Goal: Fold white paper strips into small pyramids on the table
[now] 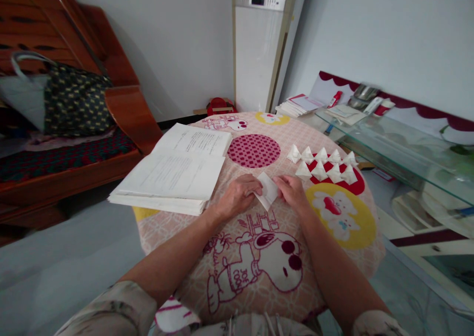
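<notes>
A small folded piece of white paper (267,191) is held between my two hands above the round table. My left hand (241,193) pinches its left corner with the fingers curled in. On the opposite side, my right hand (291,189) grips the right edge between thumb and fingers. Just beyond my right hand stand several white folded paper pyramids (320,171) in two rows. An open book (177,168) with printed pages lies to the left of my left hand.
A patterned cloth (255,267) covers the round table. At right is a glass shelf unit (400,143) with a red glue stick (335,99) and stacked papers (301,105). A wooden sofa (126,108) with a dark patterned bag (76,99) stands left; a white air conditioner (257,49) is behind.
</notes>
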`<state>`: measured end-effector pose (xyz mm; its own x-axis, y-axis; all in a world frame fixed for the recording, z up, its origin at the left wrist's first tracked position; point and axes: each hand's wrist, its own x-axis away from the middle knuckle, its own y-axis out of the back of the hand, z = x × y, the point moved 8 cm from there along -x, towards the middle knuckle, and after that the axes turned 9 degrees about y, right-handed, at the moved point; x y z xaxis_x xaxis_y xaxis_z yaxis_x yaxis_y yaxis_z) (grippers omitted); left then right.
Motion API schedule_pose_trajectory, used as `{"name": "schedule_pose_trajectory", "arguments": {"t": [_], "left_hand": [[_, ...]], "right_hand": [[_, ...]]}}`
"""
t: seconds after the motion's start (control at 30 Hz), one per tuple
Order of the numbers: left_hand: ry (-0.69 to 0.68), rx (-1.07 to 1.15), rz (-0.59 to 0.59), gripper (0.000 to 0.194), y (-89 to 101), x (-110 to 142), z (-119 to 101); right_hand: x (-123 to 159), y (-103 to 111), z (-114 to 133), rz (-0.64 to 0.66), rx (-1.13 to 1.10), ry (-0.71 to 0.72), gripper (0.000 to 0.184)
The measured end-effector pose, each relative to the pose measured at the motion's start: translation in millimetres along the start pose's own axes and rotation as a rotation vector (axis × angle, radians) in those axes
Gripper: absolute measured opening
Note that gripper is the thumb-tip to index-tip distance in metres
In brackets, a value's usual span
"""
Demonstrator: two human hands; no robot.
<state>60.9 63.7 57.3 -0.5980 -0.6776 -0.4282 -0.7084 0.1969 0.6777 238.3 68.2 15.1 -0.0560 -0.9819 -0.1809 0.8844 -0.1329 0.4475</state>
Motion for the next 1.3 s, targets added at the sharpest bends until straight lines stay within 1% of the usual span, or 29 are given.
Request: {"name": "schedule_pose_trajectory", "arguments": {"t": [0.17,0.23,0.33,0.43,0.53,0.63,0.7,0.77,0.9,1.03,1.1,1.17,1.2,1.23,1.3], "left_hand": [[-0.058,0.022,-0.032,0.022,1.3,0.7,1.5],[-0.054,0.001,-0.037,0.021,-0.2,0.1,6.4],[-0.024,-0.055,-0.035,0.020,-3.1,-0.7,14.9],[-0.030,-0.100,0.003,0.020,-6.4,0.7,17.7],[-0.073,-0.131,0.067,0.030,-10.6,3.5,15.5],[-0.089,-0.145,0.127,0.039,-14.4,5.2,15.5],[-0.089,-0.142,0.145,0.040,-15.1,5.6,16.1],[-0.083,-0.122,0.148,0.039,-14.1,5.8,16.0],[-0.082,-0.078,0.197,0.038,-15.3,6.2,11.8],[-0.097,-0.062,0.272,0.035,-21.0,6.5,9.4],[-0.097,-0.046,0.288,0.033,-22.8,6.3,10.6],[-0.101,-0.029,0.292,0.033,-23.6,6.3,11.6],[-0.101,-0.025,0.291,0.033,-23.6,6.3,11.9],[-0.102,-0.024,0.290,0.033,-23.6,6.4,12.1],[-0.099,-0.023,0.294,0.034,-23.8,6.7,12.6]], "right_hand": [[-0.9,2.4,-4.4,0.021,0.086,-0.059,0.027],[-1.0,3.7,-6.9,0.041,0.122,-0.072,0.022],[-0.8,6.5,-9.0,0.055,0.146,-0.067,0.022],[0.1,8.9,-11.7,0.045,0.167,-0.080,0.022],[1.3,10.2,-14.5,0.013,0.190,-0.113,0.022],[4.1,12.3,-18.6,-0.020,0.192,-0.183,0.024],[5.8,13.7,-19.9,-0.019,0.205,-0.210,0.025],[6.5,15.0,-19.3,-0.004,0.224,-0.206,0.024],[5.8,17.4,-17.1,0.042,0.292,-0.162,0.022],[4.6,16.6,-9.6,0.120,0.534,-0.111,0.020],[4.9,16.7,-2.1,0.113,0.676,-0.101,0.012],[5.7,14.2,9.3,0.077,0.752,-0.058,0.006],[6.3,9.7,15.9,0.076,0.742,-0.006,0.009],[7.2,1.7,22.0,0.110,0.694,0.065,0.013],[11.3,-18.0,30.7,0.246,0.560,0.211,0.016]]}}
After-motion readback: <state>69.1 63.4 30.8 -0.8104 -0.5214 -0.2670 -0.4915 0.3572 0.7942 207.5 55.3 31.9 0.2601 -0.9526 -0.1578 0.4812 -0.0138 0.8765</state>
